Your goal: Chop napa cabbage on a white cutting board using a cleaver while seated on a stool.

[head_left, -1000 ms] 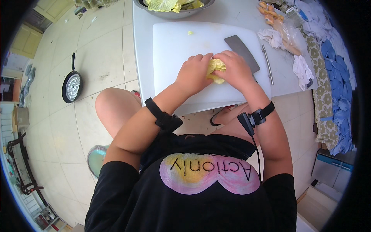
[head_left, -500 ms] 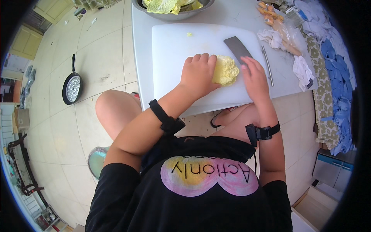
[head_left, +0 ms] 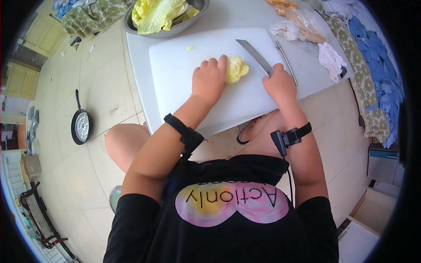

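A yellow piece of napa cabbage (head_left: 237,70) lies on the white cutting board (head_left: 175,65). Wrapped over its left side is my left hand (head_left: 209,80), fingers curled; they hide part of the cabbage. My right hand (head_left: 280,86) grips the handle of a kitchen knife (head_left: 255,56), a little to the right of the cabbage. The blade points up and to the left, slanting over the board and apart from the cabbage. A small cabbage scrap (head_left: 190,48) rests near the board's far left.
A metal bowl (head_left: 175,30) of cabbage leaves (head_left: 158,15) stands at the table's far left. Beside the board lies a thin metal rod (head_left: 286,62); a crumpled white cloth (head_left: 332,61) and plastic bags are further right. On the floor at left is a frying pan (head_left: 82,125).
My right hand has closed on the knife's handle and turned the blade slightly. The left hand still holds the cabbage. The view has shifted, showing more of the bowl.
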`<state>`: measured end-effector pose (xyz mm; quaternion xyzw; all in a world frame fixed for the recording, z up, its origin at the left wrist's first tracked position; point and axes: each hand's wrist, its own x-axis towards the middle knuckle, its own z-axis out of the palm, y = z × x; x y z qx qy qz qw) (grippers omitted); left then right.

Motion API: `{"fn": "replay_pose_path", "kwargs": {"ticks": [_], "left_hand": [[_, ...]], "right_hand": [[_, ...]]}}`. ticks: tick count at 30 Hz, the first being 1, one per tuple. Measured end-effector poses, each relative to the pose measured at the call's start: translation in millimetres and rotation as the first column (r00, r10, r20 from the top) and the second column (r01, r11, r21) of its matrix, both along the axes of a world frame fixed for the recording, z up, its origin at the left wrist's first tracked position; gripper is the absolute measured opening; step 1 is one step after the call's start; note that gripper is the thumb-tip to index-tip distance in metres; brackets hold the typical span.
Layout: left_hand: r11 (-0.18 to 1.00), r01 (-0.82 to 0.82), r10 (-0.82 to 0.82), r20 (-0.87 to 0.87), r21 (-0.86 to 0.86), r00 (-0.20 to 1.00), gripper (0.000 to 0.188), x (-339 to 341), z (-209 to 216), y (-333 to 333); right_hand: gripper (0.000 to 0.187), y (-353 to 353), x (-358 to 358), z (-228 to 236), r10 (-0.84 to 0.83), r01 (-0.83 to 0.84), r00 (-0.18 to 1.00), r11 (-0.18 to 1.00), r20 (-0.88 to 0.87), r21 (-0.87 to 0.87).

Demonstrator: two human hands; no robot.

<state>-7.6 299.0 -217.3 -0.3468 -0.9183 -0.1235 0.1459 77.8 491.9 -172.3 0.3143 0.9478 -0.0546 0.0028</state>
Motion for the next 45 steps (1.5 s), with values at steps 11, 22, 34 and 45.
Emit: {"fn": "replay_pose_path", "kwargs": {"ticks": [11, 22, 34, 45], "left_hand": [[0.995, -0.022, 0.021, 0.014, 0.092, 1.000, 0.044, 5.8, 19.4, 11.8], [0.993, 0.122, -0.122, 0.007, 0.008, 0.993, 0.010, 6.8, -13.0, 20.1], [0.988, 0.102, -0.100, -0.025, 0.114, 0.995, 0.009, 8.0, -8.4, 18.2], [0.985, 0.122, -0.109, -0.105, 0.125, 0.989, 0.006, 9.5, -9.9, 18.6]], "right_hand": [[0.036, -5.4, 7.1, 32.9, -0.051, -0.030, 0.994, 0.728, -0.097, -0.685], [0.031, -35.5, -4.6, 25.6, 0.322, -0.338, 0.940, 0.924, -0.114, -0.178], [0.028, -30.1, -6.8, 7.5, 0.383, -0.370, 0.920, 0.919, 0.086, -0.134], [0.026, -48.2, -23.2, 91.4, 0.195, -0.081, 0.930, 0.935, 0.311, -0.344]]}}
